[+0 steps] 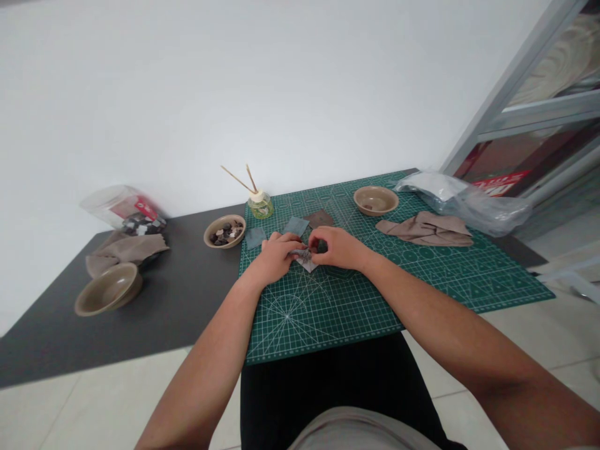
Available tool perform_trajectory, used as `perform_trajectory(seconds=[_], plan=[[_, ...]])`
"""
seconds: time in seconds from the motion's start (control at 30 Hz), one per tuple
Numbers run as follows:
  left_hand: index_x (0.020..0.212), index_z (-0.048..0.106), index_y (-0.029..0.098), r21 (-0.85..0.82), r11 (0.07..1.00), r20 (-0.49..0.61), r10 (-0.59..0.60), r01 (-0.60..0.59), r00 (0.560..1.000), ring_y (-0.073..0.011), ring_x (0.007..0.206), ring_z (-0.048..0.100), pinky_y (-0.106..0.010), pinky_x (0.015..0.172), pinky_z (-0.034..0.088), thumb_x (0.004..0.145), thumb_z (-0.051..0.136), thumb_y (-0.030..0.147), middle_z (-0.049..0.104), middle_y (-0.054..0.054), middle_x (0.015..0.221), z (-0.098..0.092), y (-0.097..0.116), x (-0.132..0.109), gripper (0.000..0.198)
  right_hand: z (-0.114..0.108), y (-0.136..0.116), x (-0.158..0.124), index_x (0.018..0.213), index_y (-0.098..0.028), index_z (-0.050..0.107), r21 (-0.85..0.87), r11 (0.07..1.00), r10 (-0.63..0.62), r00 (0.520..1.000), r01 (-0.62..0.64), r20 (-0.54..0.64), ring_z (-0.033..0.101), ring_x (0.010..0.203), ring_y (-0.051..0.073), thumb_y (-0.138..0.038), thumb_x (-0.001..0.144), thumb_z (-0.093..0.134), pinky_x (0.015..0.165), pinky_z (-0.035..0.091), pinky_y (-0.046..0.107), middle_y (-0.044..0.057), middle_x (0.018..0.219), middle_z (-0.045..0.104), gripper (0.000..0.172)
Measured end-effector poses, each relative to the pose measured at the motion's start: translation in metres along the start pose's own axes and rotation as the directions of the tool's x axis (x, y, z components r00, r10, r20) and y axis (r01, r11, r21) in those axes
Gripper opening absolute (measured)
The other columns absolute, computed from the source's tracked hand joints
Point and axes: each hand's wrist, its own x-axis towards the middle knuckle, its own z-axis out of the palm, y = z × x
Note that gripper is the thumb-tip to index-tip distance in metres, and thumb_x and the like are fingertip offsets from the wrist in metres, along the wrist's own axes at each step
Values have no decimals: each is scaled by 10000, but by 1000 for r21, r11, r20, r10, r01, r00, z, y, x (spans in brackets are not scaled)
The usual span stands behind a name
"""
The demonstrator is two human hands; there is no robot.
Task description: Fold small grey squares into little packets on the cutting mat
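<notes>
White wall | green mat on dark table | left hand, right hand both pinching grey piece

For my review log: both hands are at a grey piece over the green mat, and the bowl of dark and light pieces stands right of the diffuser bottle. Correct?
Not quite: the head view shows the bowl of dark and light pieces left of the diffuser bottle. The left hand and right hand are at the grey piece over the green mat.
</notes>
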Motion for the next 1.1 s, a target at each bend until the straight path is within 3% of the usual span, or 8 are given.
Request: perform_trajectory(seconds=[0.13,0.2,0.4,0.57,0.73,0.93,1.1], plan=[[1165,661,296,12,999,-31,-31,32,999,-270,1045,483,-453,858,368,873,421,122,616,-63,1214,-3,5,-1,416,-1,0,0,841,-193,644,38,999,-15,1000,15,-11,590,784,151,-161,697,672,748,415,266,-4,837,660,151],[1207,616,271,-12,999,-23,-37,37,999,-277,1053,487,-461,872,372,845,502,187,612,-68,1190,-5,8,-2,388,-2,-1,0,853,-189,646,44,999,-8,1000,9,-17,585,763,146,-161,696,674,723,413,260,-2,847,666,162],[1092,627,238,28,997,14,-77,77,997,-313,1070,467,-479,873,386,796,645,441,566,-84,1163,-3,11,-3,359,1,1,1,856,-186,678,10,1000,-18,1000,18,-23,581,760,149,-188,725,691,714,408,265,9,856,668,132],[1109,639,264,22,999,37,-43,42,998,-308,1045,459,-484,882,380,790,667,421,586,-69,1182,-2,8,-2,356,8,3,4,899,-179,707,-32,999,-35,998,37,50,601,847,176,-235,794,683,777,422,289,42,909,663,121],[1120,653,274,5,999,58,-46,45,997,-310,1044,449,-491,889,370,789,676,399,601,-63,1184,-4,8,-2,354,8,1,3,877,-180,709,-14,999,-33,993,35,116,607,796,171,-235,737,742,733,418,279,20,854,677,154],[1180,645,301,-12,999,42,-47,47,998,-313,1062,439,-489,912,358,766,704,464,578,-67,1236,-3,5,-3,449,8,3,4,907,-182,718,-94,995,30,999,-27,35,606,827,179,-243,787,702,754,420,286,41,892,677,136],[1166,650,310,-28,999,41,-37,39,998,-318,1057,443,-486,907,358,743,723,500,586,-59,1224,-1,2,-3,469,6,3,6,933,-194,727,-71,997,-11,996,18,93,608,853,182,-248,822,682,784,428,298,45,923,676,131]])
